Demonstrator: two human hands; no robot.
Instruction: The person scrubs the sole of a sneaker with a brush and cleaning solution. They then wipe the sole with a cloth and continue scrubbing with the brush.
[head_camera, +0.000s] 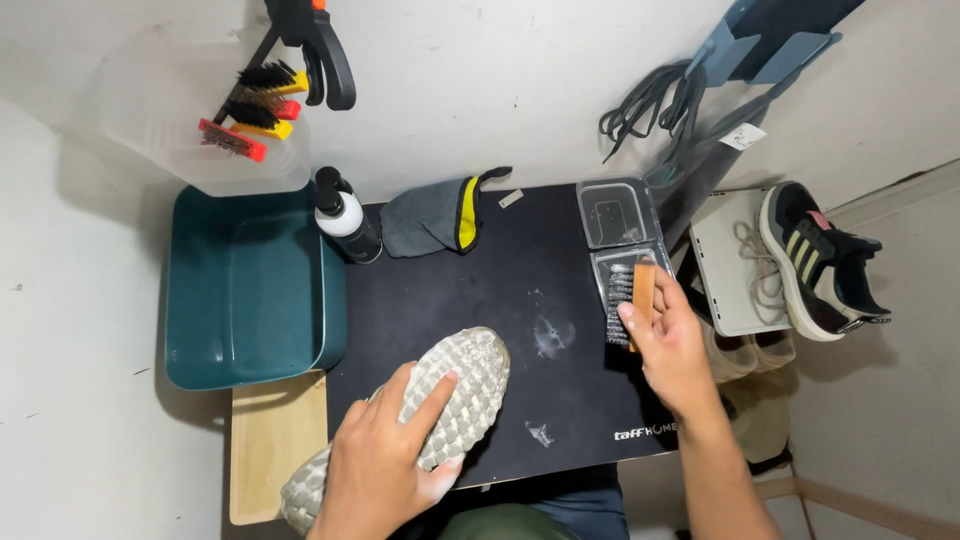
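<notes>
Left hand (385, 470), lower centre of the frame: fingers spread and pressed flat over the upturned sole of a shoe (455, 400), thumb wrapped round its near edge, clamped on it. The shoe lies sole up, angled from the lower left toward the centre, its toe resting on the black mat (500, 290). The sole is pale and knobbly with a soiled look.

Right hand (670, 350), right of centre: fingers closed on a wooden-backed brush (640, 295), which sits at or just over a clear plastic tray (630, 270) at the mat's right edge; whether it touches the tray cannot be told.

Handling judgement: the shoe appears light, with a flexible upper and a rubbery, grippy sole; best held across the midsole, as now, or at the heel. The brush is rigid and light, taken by its wooden back.

Surroundings: spray bottle (345, 215) and grey cloth (435, 215) at the mat's upper edge, teal basin (250, 290) at left, second shoe (815, 255) on a white stand at right, white smears mid-mat
</notes>
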